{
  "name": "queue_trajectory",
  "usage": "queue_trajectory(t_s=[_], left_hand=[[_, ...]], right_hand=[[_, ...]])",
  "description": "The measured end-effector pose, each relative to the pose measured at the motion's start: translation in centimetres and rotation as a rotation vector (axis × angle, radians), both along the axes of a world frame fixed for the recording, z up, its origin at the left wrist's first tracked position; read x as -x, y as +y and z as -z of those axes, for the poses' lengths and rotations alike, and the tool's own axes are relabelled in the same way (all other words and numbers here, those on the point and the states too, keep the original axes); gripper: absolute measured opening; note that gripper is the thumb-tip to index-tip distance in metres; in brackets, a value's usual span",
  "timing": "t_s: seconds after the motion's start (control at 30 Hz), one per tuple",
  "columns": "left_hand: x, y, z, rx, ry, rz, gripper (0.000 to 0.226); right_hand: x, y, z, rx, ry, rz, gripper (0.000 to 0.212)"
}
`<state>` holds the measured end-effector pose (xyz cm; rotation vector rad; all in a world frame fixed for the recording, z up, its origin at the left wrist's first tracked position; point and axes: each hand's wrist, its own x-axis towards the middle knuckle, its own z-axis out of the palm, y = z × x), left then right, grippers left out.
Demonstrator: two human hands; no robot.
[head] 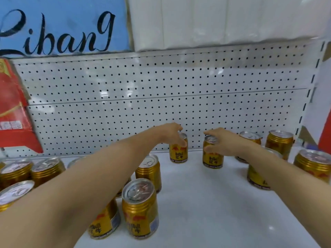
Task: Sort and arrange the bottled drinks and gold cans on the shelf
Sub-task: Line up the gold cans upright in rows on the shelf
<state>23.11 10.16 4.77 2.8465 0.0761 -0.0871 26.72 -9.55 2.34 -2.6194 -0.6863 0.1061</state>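
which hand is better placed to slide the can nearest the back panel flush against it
Left, probably. The left hand already grips that can, which stands closest to the pegboard back panel. The right hand is busy holding another can further forward on the shelf.

Gold cans [114, 219] partly behind forearm [86, 176]

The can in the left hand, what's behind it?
Behind the can that the left hand grips stands the white wall with holes, and no other can shows there. The hand and the can itself hide the strip of wall right behind them.
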Motion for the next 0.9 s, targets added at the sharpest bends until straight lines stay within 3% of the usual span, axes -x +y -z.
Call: queue_trajectory(t_s=[0.3, 0.6, 0.9], left_hand=[[-1.5, -0.1, 0.2, -0.089, -0.042, 0.038, 0.063], [4.6, -0.6, -1.4, 0.040, -0.092, 0.141, 0.056], [8.4, -1.7, -0.2, -0.002, -0.052, 0.177, 0.061]], right_hand=[[-0.7, -0.5, 0.3, 0.005, -0.053, -0.022, 0.062], [3.3, -2.5, -0.1, -0.090, -0.121, -0.069, 0.062], [6.3, -2.8, 0.9, -0.078, -0.128, -0.111, 0.063]])
